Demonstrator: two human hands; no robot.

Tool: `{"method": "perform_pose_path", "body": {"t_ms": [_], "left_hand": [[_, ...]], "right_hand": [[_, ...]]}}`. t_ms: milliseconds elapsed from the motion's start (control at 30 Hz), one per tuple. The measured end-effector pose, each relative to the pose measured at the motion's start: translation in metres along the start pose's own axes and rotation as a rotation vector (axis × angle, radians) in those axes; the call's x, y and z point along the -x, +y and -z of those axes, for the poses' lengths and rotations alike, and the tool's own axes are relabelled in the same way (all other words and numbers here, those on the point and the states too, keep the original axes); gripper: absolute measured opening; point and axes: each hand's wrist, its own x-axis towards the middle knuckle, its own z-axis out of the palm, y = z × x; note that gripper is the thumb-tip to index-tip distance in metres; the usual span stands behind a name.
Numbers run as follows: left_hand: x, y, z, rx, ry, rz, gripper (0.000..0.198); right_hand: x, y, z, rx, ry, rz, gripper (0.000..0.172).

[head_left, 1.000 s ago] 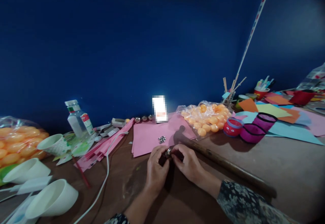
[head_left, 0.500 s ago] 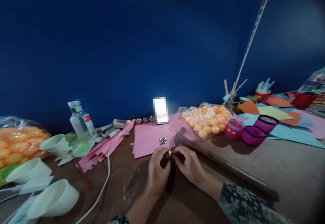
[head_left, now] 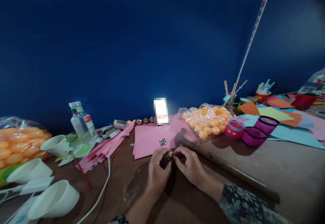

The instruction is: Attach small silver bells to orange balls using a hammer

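Observation:
My left hand point(head_left: 157, 172) and my right hand point(head_left: 190, 167) meet over the brown table, fingers pinched together round a small shiny metallic piece point(head_left: 169, 155). What else they hold is hidden in shadow. Just beyond my fingertips lies a pink paper sheet point(head_left: 152, 136) with a little heap of small silver pieces point(head_left: 163, 141) on it. A dark wooden stick point(head_left: 228, 170) runs along the table to the right of my right hand.
A bag of orange balls point(head_left: 207, 119) and pink and red cups point(head_left: 250, 132) sit right of the sheet. Left are a plastic bottle point(head_left: 81, 120), white paper cups point(head_left: 53, 198), a white cable point(head_left: 108, 170), another bag of orange balls point(head_left: 17, 144). A blue partition stands behind.
Both hands stay pinched on the small shiny piece, with only slight finger shifts. The camera has tilted a little.

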Motion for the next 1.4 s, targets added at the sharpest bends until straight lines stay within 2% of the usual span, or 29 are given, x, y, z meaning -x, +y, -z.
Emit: {"method": "perform_pose_path", "body": {"t_ms": [267,400,567,667,900,1200,1400], "left_hand": [[0.001,-0.004,-0.002,0.073,0.014,0.081,0.037],[0.002,-0.003,-0.003,0.217,-0.013,0.182,0.037],[0.002,-0.002,-0.002,0.349,-0.036,0.228,0.035],[0.002,-0.001,0.0,0.384,-0.047,0.224,0.036],[0.001,0.0,0.001,0.369,-0.068,0.238,0.038],[-0.001,0.002,0.002,0.375,-0.026,0.281,0.031],[-0.002,0.003,0.002,0.394,-0.018,0.293,0.031]], "right_hand": [[0.001,-0.002,0.001,-0.007,0.012,-0.011,0.006],[0.001,-0.005,0.002,-0.039,0.018,-0.006,0.006],[0.001,-0.004,0.001,-0.094,0.065,-0.039,0.014],[0.0,0.0,-0.001,-0.207,0.044,-0.08,0.017],[-0.002,0.007,-0.006,-0.53,-0.033,-0.286,0.024],[0.001,0.004,-0.007,-0.447,-0.034,-0.184,0.019],[0.001,0.002,-0.007,-0.426,-0.046,-0.172,0.017]]}}
